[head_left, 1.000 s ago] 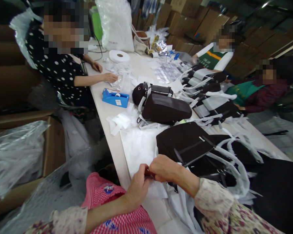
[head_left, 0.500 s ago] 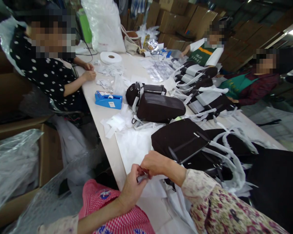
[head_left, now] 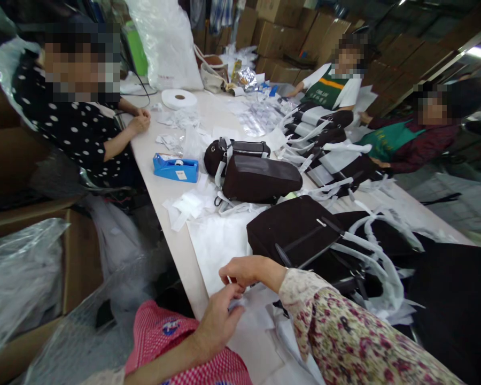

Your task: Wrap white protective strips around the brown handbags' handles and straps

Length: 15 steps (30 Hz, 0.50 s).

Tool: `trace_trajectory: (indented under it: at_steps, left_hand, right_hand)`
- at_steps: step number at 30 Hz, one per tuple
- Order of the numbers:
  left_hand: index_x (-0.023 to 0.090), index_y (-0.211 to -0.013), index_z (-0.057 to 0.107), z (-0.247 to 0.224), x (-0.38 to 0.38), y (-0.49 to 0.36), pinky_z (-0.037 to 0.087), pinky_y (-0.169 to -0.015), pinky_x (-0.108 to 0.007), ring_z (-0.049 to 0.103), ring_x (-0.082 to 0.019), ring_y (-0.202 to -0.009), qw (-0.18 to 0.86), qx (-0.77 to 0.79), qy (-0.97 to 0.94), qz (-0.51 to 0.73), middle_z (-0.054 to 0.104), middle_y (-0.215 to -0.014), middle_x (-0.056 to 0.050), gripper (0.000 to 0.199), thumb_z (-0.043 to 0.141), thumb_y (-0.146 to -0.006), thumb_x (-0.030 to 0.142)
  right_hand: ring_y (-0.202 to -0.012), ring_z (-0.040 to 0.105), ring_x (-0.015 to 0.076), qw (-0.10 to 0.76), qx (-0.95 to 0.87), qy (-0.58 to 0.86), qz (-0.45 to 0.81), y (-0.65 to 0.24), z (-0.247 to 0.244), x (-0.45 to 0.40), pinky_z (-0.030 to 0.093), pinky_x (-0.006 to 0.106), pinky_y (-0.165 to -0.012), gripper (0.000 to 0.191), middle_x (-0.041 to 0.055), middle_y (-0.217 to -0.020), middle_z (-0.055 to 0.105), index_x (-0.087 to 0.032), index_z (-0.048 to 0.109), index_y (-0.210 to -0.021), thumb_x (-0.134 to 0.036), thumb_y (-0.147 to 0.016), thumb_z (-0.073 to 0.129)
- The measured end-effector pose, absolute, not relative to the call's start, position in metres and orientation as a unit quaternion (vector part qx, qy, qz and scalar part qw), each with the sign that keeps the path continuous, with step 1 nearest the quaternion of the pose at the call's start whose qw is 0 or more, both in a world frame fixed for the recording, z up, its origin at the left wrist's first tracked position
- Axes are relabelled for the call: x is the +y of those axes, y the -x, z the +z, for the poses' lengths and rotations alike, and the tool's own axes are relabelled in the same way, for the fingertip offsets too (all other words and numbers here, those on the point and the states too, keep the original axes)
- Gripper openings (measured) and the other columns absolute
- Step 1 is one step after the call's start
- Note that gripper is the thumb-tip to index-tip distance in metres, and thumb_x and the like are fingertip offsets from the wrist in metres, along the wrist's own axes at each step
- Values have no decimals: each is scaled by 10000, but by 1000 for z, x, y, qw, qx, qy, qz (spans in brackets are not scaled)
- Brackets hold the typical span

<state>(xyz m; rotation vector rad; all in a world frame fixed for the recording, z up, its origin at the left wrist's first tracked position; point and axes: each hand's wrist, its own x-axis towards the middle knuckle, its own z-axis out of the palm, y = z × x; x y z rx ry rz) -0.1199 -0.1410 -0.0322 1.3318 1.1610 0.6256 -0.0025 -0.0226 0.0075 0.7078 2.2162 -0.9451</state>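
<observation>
Near the table's front edge my left hand [head_left: 219, 316] is closed, with a bit of white material between thumb and fingers. Just above it my right hand [head_left: 242, 271] has its fingers pressed together, a thin white piece at their tips; what it grips is too small to name. The hands are almost touching. Below and behind them lie white sheets [head_left: 214, 243]. Right of my right hand a dark brown bag [head_left: 292, 227] lies on its side, its handles [head_left: 379, 267] wrapped in white.
Another dark bag [head_left: 260, 179] and a blue tape dispenser [head_left: 176, 168] stand farther back on the table [head_left: 172, 235]. Several wrapped bags [head_left: 324, 133] are piled behind. A roll of white tape [head_left: 179, 98] lies at the back. Three people are around the table. An open carton [head_left: 82, 256] is at left.
My right hand has moved slightly left and down, and a thin white piece now shows at its fingertips. The view has shifted a little. A person's hand at right has risen beside the bag pile.
</observation>
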Motion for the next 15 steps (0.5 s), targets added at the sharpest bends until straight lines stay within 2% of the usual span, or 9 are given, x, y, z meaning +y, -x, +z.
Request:
trace_trajectory:
  at_steps: [2,5,7,9,10,12,13,15]
  left_hand:
    - [172,-920,644,-34,-140,118,419,-858,-310,592,-203,-929,598,502,-573,249,663,-942,-49,254,507,-711,128]
    - [150,-888,683,-37,-138,115,429,-829,-312,597,-215,-904,647,511,-520,224,673,-915,-58,272,517,-674,147]
    - [124,-880,686,-38,-135,113,436,-759,-304,601,-208,-821,703,515,-442,212,673,-843,-53,290,536,-633,154]
    - [107,-855,688,-38,-132,112,411,-666,-281,578,-178,-701,755,507,-362,204,655,-739,-30,290,562,-601,166]
    - [105,-847,691,-37,-130,113,390,-631,-270,558,-162,-654,776,501,-328,197,643,-698,-17,289,580,-590,175]
    - [103,-831,700,-34,-126,116,364,-605,-259,535,-143,-612,809,485,-277,181,634,-665,-9,291,623,-564,189]
    - [101,-818,702,-31,-123,117,369,-609,-258,535,-141,-611,825,476,-254,170,637,-667,-13,293,648,-544,189]
    - [94,-792,700,-25,-116,119,394,-629,-263,542,-142,-618,855,454,-209,138,638,-673,-22,300,697,-506,184]
  right_hand:
    - [-695,629,121,300,829,-286,-374,-2,-6,-25,413,180,-551,294,-48,-796,684,-223,676,-886,-79,-644,762]
    - [-780,638,171,235,831,-362,-351,-13,-3,-31,457,231,-649,283,-1,-849,671,-197,669,-807,-22,-603,755]
    - [-904,621,204,162,831,-431,-312,-27,17,-38,463,283,-760,239,63,-991,649,-183,648,-901,-36,-714,670]
    - [-940,593,188,51,814,-496,-300,-47,47,-54,452,299,-806,173,90,-1063,614,-176,598,-1001,-107,-862,521]
    - [-904,587,170,-12,791,-523,-317,-60,61,-66,453,288,-789,151,80,-1035,614,-177,578,-1007,-167,-914,459]
    - [-767,576,151,-176,677,-561,-443,-86,79,-98,454,267,-691,188,41,-859,626,-180,575,-898,-310,-939,445]
    - [-718,567,148,-213,609,-573,-505,-97,79,-117,448,265,-659,242,27,-785,622,-181,575,-840,-375,-929,460]
    - [-664,549,146,-228,505,-619,-557,-112,64,-156,429,269,-620,313,12,-693,607,-178,577,-747,-454,-883,517]
